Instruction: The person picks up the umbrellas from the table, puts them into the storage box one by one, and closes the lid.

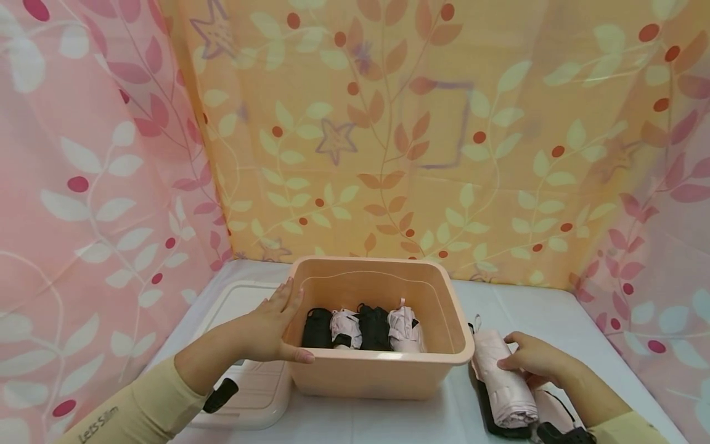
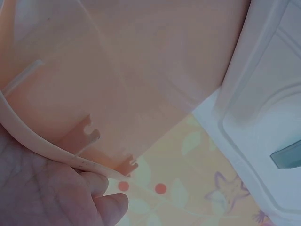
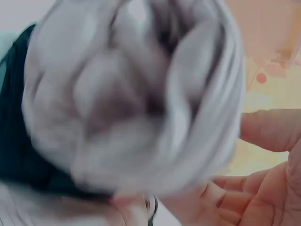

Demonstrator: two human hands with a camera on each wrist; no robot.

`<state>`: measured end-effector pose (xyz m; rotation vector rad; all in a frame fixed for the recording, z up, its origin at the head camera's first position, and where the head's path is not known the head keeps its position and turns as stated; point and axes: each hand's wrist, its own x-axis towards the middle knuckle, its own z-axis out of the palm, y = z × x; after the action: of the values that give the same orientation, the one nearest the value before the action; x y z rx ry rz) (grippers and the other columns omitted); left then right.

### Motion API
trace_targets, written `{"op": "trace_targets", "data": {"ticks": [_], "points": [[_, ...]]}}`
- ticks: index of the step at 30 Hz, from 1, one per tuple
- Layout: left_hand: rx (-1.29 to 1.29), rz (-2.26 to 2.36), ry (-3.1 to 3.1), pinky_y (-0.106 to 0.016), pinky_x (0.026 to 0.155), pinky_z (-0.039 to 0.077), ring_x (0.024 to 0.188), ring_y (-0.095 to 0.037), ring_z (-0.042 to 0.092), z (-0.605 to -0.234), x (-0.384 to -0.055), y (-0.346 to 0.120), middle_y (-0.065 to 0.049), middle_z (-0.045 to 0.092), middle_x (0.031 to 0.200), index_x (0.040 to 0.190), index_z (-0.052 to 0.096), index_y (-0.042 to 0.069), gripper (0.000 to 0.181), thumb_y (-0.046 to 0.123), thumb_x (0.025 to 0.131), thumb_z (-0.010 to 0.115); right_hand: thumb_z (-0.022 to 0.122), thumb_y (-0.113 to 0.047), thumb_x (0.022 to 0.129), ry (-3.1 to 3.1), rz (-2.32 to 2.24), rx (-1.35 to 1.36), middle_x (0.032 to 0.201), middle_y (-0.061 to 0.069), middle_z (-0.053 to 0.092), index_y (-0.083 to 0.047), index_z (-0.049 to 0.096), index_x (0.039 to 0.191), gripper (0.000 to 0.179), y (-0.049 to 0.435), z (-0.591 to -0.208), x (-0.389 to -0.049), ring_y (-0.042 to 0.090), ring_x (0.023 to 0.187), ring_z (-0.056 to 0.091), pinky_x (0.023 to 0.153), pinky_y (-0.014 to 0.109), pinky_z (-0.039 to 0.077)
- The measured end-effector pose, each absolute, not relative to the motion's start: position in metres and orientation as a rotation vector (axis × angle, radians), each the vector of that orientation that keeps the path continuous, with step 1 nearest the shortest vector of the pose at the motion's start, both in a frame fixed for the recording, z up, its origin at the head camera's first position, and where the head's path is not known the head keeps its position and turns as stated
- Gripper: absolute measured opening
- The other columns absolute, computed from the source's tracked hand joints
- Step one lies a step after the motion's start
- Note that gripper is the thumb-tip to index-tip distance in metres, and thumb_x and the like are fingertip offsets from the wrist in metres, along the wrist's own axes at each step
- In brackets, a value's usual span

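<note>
Right hand (image 1: 535, 361) has its thumb and fingers pinched round a rolled pink bundle (image 1: 501, 376), over on the white table (image 1: 535, 308) just right of the bin; left hand (image 1: 266, 330) is spread pretty wide, fingers straight along the left side of the bin's rim and thumb over the front edge, so touching but not clamped. Biggest first: peach bin (image 1: 383, 377) sits upright in the middle; a pale lid (image 1: 249, 404) lies flat beside it on the left; the pinched bundle sits over a black bundle (image 1: 487, 416), can't tell if they touch; inside the bin there's a row of four smaller-looking rolls (image 1: 374, 327), going black, pink, black, pink from the left.
</note>
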<state>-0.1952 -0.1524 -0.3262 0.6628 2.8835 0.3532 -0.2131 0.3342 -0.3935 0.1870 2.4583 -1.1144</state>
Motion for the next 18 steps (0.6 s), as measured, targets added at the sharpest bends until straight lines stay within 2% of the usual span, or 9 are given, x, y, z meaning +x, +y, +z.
{"op": "trace_targets", "data": {"ticks": [6,12,18], "points": [[0.655,0.365,2.887,-0.056,0.107,0.01,0.137,-0.038,-0.002,-0.325,-0.195,-0.153,-0.017,-0.014,0.15,0.147,0.001,0.008,0.124,0.078,0.061,0.056,0.069,-0.023,0.079,2.504,-1.018,0.197,0.079,0.012,0.053,0.007,0.042,0.118,0.056,0.332,-0.393,-0.213,0.022,0.059,0.058,0.051,0.034,0.051],[0.665,0.372,2.884,-0.056,0.107,0.011,0.137,-0.038,-0.002,-0.326,-0.197,-0.154,-0.017,-0.014,0.15,0.147,0.0,0.008,0.124,0.079,0.061,0.055,0.072,-0.032,0.076,2.479,-1.033,0.239,0.083,0.013,0.055,0.008,0.043,0.112,0.061,0.325,-0.402,-0.213,0.025,0.068,0.059,0.058,0.04,0.052],[0.661,0.373,2.883,-0.056,0.107,0.01,0.137,-0.038,-0.002,-0.327,-0.197,-0.153,-0.017,-0.013,0.151,0.147,0.002,0.008,0.124,0.078,0.06,0.056,0.072,-0.024,0.076,2.498,-1.123,0.222,0.085,0.013,0.056,0.007,0.042,0.114,0.058,0.324,-0.406,-0.209,0.025,0.068,0.061,0.057,0.043,0.052]]}}
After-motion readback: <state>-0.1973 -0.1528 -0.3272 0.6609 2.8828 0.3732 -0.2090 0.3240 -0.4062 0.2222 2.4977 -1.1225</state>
